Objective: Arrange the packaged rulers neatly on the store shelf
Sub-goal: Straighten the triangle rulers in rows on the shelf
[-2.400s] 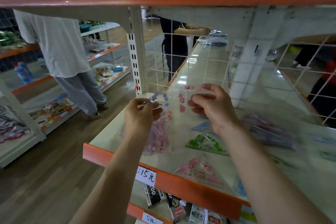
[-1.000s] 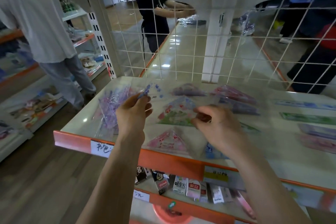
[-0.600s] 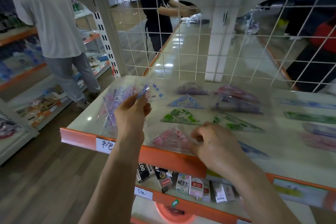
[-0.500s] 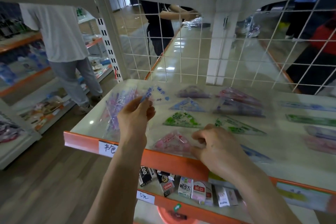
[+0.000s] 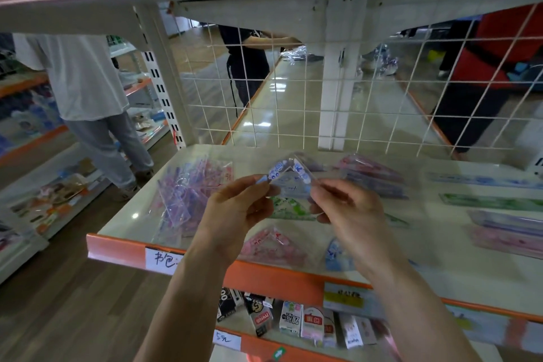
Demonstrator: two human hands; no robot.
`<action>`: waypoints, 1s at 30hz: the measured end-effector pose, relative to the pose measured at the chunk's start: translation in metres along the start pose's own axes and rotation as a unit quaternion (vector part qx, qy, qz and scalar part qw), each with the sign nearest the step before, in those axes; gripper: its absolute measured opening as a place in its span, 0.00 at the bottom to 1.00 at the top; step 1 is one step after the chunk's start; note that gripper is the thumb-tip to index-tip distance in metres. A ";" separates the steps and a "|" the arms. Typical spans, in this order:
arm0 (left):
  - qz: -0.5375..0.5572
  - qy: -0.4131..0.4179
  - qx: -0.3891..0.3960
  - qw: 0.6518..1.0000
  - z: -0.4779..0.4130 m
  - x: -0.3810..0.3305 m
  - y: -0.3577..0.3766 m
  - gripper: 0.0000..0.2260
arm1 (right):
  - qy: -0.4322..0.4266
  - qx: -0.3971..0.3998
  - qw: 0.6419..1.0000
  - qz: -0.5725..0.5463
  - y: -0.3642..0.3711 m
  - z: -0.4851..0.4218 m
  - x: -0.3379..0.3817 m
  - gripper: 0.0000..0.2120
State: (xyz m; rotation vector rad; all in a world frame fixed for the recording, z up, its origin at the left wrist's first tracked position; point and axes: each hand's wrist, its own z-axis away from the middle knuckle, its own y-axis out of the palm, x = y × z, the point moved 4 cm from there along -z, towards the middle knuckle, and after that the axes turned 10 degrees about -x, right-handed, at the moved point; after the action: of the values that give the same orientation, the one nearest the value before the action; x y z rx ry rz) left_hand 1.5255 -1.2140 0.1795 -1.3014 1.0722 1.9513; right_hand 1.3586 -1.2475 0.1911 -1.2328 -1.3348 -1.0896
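head view, left hand [image 5: 235, 211], right hand [image 5: 352, 214], fingers [image 5: 249, 183] pinching one blue ruler packet [image 5: 291, 184]

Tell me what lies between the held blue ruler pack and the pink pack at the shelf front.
A green pack lies on the shelf between the blue pack and the pink pack; the head view shows it.

Blue-printed packaged ruler [image 5: 289, 182] held over the shelf [image 5: 132, 216].
The left grip [image 5: 238, 210] and right grip [image 5: 351, 210] pinch its opposite lower corners. A green triangle pack [image 5: 286, 209] and a pink triangle pack [image 5: 273, 245] lie on the shelf below; a pile of pink packs [image 5: 188, 194] lies left.
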 end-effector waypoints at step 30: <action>0.024 -0.012 -0.057 0.998 -0.022 0.005 0.004 0.04 | -0.090 0.021 0.976 0.196 0.013 -0.036 0.006 0.15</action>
State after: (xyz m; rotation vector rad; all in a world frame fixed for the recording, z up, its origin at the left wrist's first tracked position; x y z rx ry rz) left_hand 1.5311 -1.2344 0.1714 -1.3185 1.0016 2.0845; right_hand 1.3741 -1.2817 0.2016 -1.5137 -1.1724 -0.6791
